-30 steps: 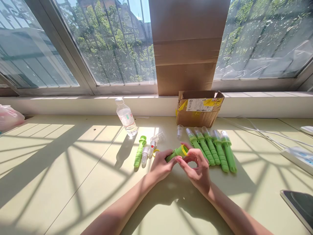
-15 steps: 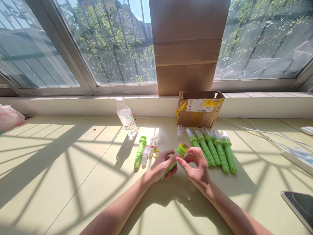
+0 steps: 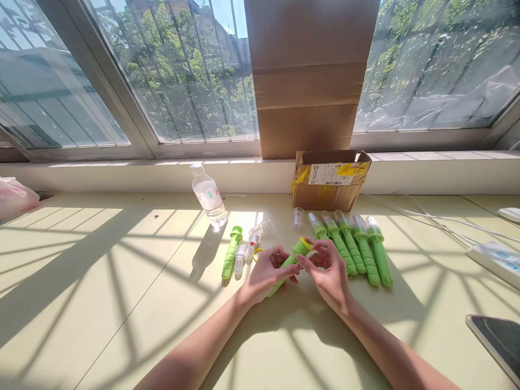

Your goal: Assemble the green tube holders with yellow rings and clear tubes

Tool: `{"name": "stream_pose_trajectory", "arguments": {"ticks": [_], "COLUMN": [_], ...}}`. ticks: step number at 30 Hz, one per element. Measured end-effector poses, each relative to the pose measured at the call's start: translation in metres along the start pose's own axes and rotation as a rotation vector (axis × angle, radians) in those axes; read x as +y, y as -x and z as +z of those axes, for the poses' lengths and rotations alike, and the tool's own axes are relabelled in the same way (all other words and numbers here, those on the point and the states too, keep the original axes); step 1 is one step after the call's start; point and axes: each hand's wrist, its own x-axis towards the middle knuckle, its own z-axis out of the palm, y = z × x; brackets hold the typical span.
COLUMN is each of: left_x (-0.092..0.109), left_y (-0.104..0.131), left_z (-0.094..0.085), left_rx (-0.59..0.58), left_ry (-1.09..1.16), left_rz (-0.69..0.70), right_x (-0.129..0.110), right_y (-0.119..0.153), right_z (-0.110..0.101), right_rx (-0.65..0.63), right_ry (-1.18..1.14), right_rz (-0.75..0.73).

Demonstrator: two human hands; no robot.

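Observation:
A green tube (image 3: 289, 261) with a yellow ring (image 3: 305, 244) at its upper end is tilted up to the right, with my left hand (image 3: 266, 273) wrapped round its body. My right hand (image 3: 328, 271) pinches at the ringed end of that same tube. Left of my hands lie another green tube (image 3: 231, 253), small clear capped pieces (image 3: 239, 260), a clear cup (image 3: 262, 228) and a loose yellow ring (image 3: 257, 253), partly hidden by my left hand. Several green tubes with clear tops (image 3: 379, 254) lie in a row to the right.
A water bottle (image 3: 209, 197) stands behind the loose parts. An open cardboard box (image 3: 325, 189) is at the back, with a small clear cup (image 3: 298, 218) before it. White cables (image 3: 442, 219), a power strip (image 3: 495, 260) and a phone (image 3: 498, 341) are at the right.
My left hand has shifted slightly along the green tube, showing more of its body. The fingers of my right hand have closed in nearer to the ringed end.

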Motion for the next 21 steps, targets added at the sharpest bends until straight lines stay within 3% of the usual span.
{"name": "stream_pose_trajectory", "arguments": {"ticks": [12, 21], "left_x": [0.0017, 0.0042], "left_y": [0.0013, 0.003], "left_z": [-0.0041, 0.0004], "left_rx": [-0.106, -0.075], "left_ry": [-0.048, -0.252], "left_rz": [-0.006, 0.026], "right_x": [-0.0038, 0.0015], "right_y": [-0.0011, -0.0021], "right_z": [0.0011, 0.0006], "right_rx": [-0.007, 0.008], "right_ry": [-0.008, -0.044], "right_rz": [0.012, 0.066]}}
